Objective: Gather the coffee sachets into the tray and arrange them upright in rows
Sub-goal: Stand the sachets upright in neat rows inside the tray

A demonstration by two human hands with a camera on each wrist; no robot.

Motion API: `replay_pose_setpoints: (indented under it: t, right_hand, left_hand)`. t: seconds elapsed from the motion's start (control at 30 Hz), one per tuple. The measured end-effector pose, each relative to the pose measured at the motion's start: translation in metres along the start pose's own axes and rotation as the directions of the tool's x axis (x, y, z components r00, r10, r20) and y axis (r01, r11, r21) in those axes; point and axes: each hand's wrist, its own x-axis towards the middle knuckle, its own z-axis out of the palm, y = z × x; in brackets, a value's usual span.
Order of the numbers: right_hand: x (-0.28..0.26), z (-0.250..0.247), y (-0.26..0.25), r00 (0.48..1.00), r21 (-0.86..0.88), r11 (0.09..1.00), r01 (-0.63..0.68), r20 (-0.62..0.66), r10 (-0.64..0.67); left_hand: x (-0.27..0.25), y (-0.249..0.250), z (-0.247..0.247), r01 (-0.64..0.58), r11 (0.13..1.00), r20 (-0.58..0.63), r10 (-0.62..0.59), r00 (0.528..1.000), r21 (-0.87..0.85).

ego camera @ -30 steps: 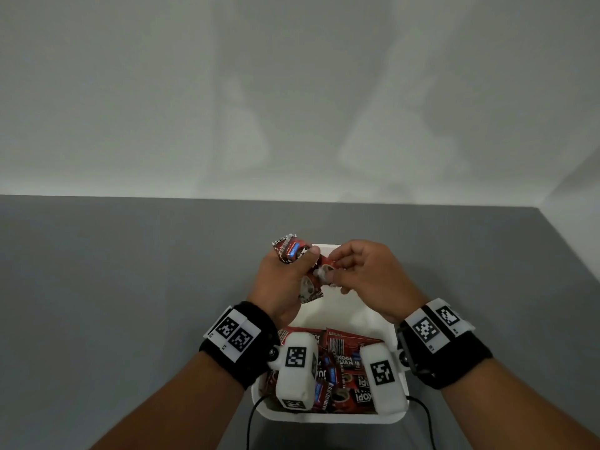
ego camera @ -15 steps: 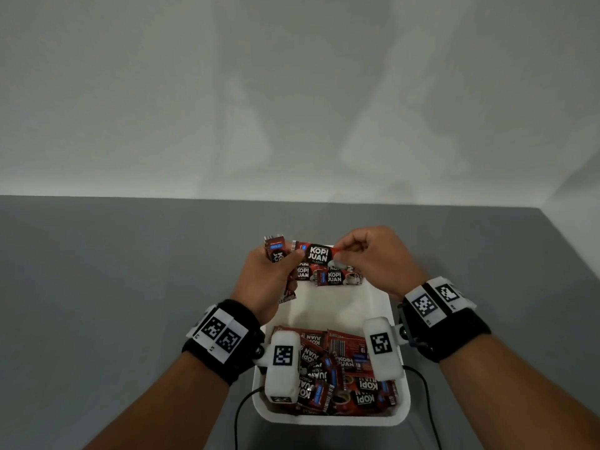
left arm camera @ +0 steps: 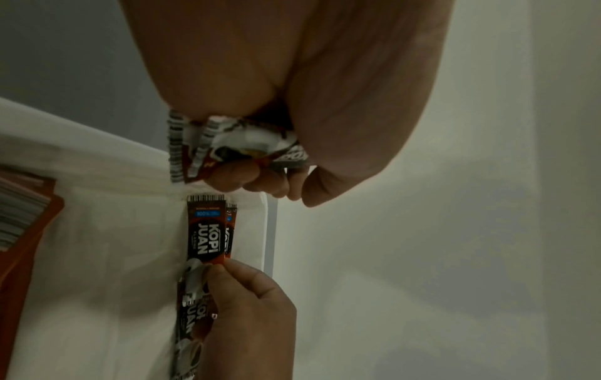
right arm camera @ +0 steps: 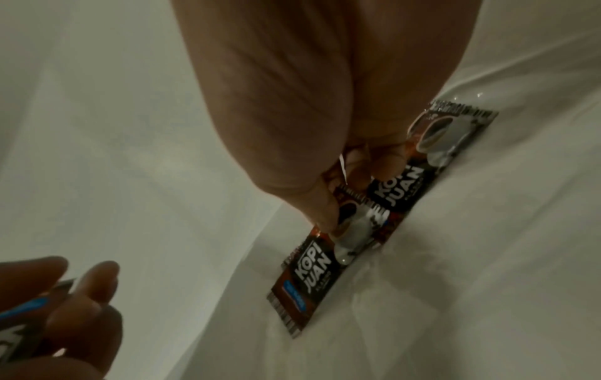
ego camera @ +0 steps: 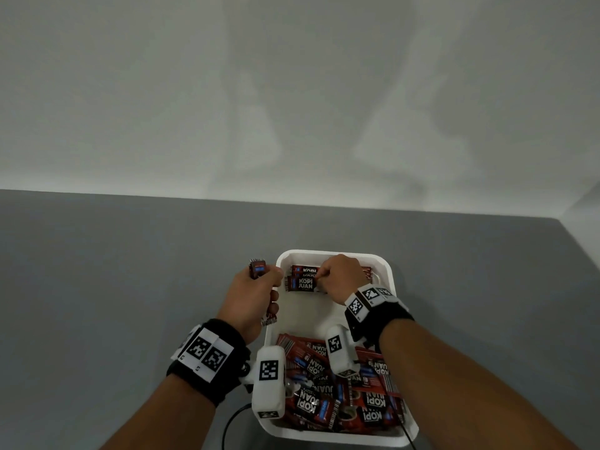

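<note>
A white tray (ego camera: 388,274) sits on the grey table. At its far end a few red-and-black coffee sachets (ego camera: 303,283) stand on edge in a row against the wall. My right hand (ego camera: 319,278) pinches the nearest of them, and the right wrist view shows that sachet (right arm camera: 312,270) touching the tray floor. My left hand (ego camera: 272,278) hovers over the tray's left rim, gripping a small bunch of sachets (ego camera: 258,269); their crimped ends (left arm camera: 201,144) stick out of the fist. A loose pile of sachets (ego camera: 344,394) fills the near end.
The tray's middle floor (ego camera: 308,313) is bare white. A black cable (ego camera: 232,423) trails by the near left corner. Grey table (ego camera: 113,287) extends left and right, with a pale wall behind.
My right hand has lowered its sachet from above the tray into the far-end row. My left hand has drawn left to the tray's rim, still holding its bunch.
</note>
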Motion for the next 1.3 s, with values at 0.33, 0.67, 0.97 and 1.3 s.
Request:
replay_pose_setpoints:
  t: [0.33,0.67,0.97,1.3]
  right_hand:
    - [-0.011,-0.001,0.017,0.99,-0.155,0.978,0.14,0.01,-0.14]
    - [-0.032,0.018,0.024,0.92,-0.433,0.83,0.351,0.327,-0.218]
    - [-0.03,0.016,0.02,0.926,-0.466,0.808,0.362,0.279,-0.254]
    - [-0.034,0.017,0.016,0.93,-0.473,0.805,0.358,0.255,-0.264]
  left_hand:
    - [0.005,-0.005,0.0,0.019,0.998,0.01,-0.02,1.0,0.057]
    - [-0.002,-0.007,0.005,0.03,0.993,0.051,-0.036,0.998,0.113]
    - [-0.004,-0.006,0.004,0.042,0.993,0.046,-0.048,0.998,0.112]
    - [-0.008,-0.004,0.004,0.073,0.994,0.041,-0.076,0.996,0.078]
